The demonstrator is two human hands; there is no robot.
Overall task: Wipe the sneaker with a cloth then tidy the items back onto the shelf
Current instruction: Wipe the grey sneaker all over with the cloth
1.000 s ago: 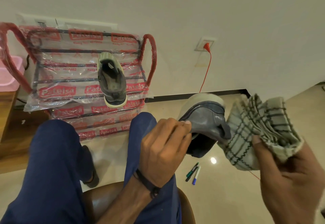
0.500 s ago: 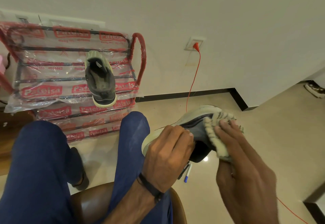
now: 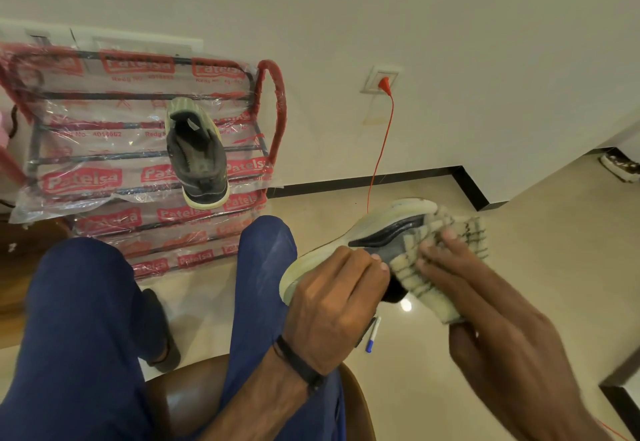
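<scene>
Sneaker [image 3: 374, 232] gripped by left hand [image 3: 332, 305]; right hand [image 3: 485, 309] presses cloth [image 3: 426, 277] against it.

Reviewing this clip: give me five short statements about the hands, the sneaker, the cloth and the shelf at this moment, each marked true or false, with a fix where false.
1. The left hand grips the sneaker off the floor. True.
2. The right hand presses the cloth against the sneaker. True.
3. The cloth lies on the floor. False: it is in the right hand, against the sneaker.
4. The shelf holds no shoe. False: a second sneaker rests on it.
5. A red cable is plugged into the wall socket. True.
</scene>
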